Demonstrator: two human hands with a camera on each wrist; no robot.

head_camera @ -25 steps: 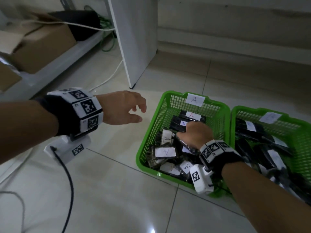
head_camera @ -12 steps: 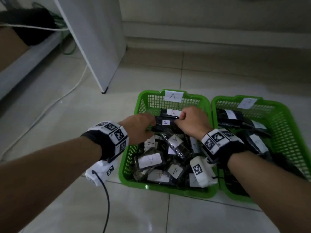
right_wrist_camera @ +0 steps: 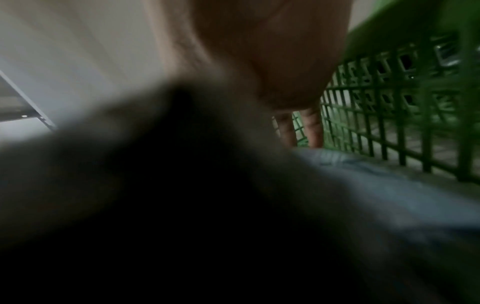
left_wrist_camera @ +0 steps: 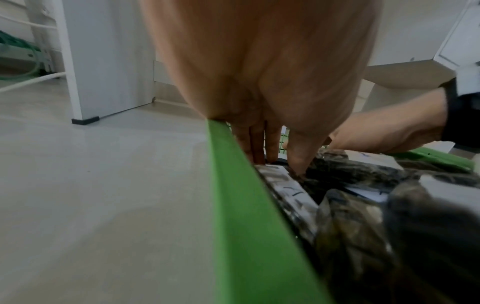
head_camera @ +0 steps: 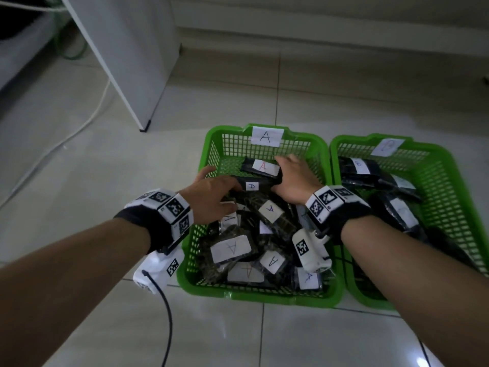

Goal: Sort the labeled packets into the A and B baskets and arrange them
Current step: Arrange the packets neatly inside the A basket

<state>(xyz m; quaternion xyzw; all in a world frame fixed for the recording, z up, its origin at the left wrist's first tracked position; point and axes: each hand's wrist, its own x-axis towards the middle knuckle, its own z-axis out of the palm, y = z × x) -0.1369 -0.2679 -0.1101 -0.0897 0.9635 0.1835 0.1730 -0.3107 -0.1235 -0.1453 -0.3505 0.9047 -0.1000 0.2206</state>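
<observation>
Head view: hands (head_camera: 217,192) (both) reached deeper into A basket (head_camera: 211,144).

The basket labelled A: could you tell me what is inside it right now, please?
The A basket holds a heap of dark packets with white A labels; the left hand and right hand grip one between them. Its floor beneath the heap is hidden.

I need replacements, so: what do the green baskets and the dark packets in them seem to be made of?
A basket and the basket beside it: moulded plastic, judging by the uniform green, lattice walls and smooth rims. Packets: probably glossy clear film over dark contents, since they glint and crinkle; their labels look like matte white paper.
</observation>
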